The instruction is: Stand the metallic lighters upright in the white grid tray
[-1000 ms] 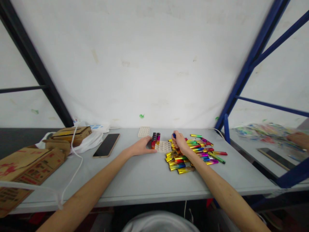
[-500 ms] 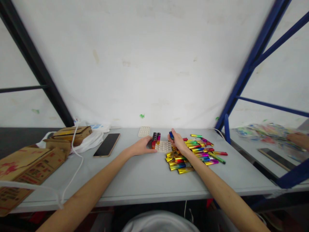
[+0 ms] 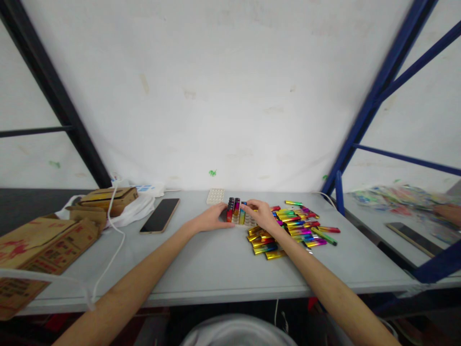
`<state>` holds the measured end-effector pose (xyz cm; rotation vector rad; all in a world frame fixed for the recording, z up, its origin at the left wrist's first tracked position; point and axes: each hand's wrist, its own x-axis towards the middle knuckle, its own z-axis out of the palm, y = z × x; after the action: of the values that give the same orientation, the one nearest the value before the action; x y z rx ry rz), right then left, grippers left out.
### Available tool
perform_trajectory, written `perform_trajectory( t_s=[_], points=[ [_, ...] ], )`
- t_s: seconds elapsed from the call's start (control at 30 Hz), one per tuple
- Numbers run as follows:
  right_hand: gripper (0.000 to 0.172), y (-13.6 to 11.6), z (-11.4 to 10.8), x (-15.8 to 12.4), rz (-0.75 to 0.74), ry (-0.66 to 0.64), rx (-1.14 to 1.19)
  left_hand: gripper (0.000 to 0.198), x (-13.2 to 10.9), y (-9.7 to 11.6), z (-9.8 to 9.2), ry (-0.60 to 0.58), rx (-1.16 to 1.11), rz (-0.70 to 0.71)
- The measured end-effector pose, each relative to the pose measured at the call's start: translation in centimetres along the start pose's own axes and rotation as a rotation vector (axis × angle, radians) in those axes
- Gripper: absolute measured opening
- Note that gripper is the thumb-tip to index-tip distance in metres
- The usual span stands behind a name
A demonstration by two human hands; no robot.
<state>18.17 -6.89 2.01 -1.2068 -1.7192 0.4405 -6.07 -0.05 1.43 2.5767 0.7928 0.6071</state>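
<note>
The right hand's [image 3: 261, 214] fingers close around a blue-and-yellow tube [image 3: 242, 216], upright at the pale pocketed tray [image 3: 251, 221]. The left hand's [image 3: 211, 219] thumb and fingers stand apart, curved about the tray's left end beside upright dark-topped tubes [image 3: 229, 211]; their grip I cannot tell. Just right, a pile of metallic tubes [image 3: 297, 225] lies on the surface [image 3: 223, 264]. Further left rests a phone [image 3: 160, 216], then cardboard boxes [image 3: 46, 240].

Spread across a grey table [image 3: 209, 271]
Bears boxes [image 3: 43, 238] and a white bag [image 3: 139, 211] at the left, a cable [image 3: 121, 242], then a flat phone [image 3: 160, 216]; farther back, one pale tray [image 3: 215, 196]; nearer, a second tray [image 3: 250, 220] with upright lighters [image 3: 236, 206]; just right of that, a loose pile [image 3: 299, 224] of lighters.
</note>
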Motion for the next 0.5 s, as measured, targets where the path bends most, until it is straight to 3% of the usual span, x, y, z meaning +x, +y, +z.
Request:
perform_trajectory(
  t_s=[0.23,0.5],
  points=[
    [0.045,-0.56,-0.07,-0.19,-0.011,-0.062,-0.07,0.065,0.01,-0.08,0.01,0.0,-0.042,-0.001],
    [0.034,-1.02,-0.06,0.01,-0.134,-0.182,-0.41,0.068,0.02,-0.27,0.11,0.005,-0.049,0.008]
  ],
)
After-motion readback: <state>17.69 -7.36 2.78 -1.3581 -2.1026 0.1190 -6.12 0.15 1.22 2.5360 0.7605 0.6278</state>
